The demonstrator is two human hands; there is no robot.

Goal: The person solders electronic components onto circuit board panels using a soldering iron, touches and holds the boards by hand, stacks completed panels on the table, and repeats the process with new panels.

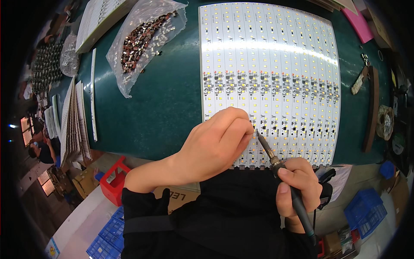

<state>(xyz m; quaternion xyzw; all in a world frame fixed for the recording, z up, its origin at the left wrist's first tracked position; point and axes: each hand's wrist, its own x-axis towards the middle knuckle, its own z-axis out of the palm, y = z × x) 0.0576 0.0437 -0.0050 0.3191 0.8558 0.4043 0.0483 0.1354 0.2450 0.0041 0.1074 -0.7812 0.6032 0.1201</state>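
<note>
A white LED circuit board panel (267, 64) made of long strips lies on the green table, its near edge close to my body. My right hand (299, 190) grips a soldering iron (276, 159), whose tip meets the panel among its small dark chips. My left hand (220, 140) is over the panel's left part with its fingertips pinched right beside the tip. Whatever those fingertips hold, if anything, is hidden behind the curled fingers.
A clear plastic bag (146, 39) of small red-brown and metallic parts lies open at the upper left of the green table (172, 86). A thin white strip (93, 95) and stacked boards (101, 21) are farther left. At right are a dark bar (371, 108) and a pink sheet (359, 26).
</note>
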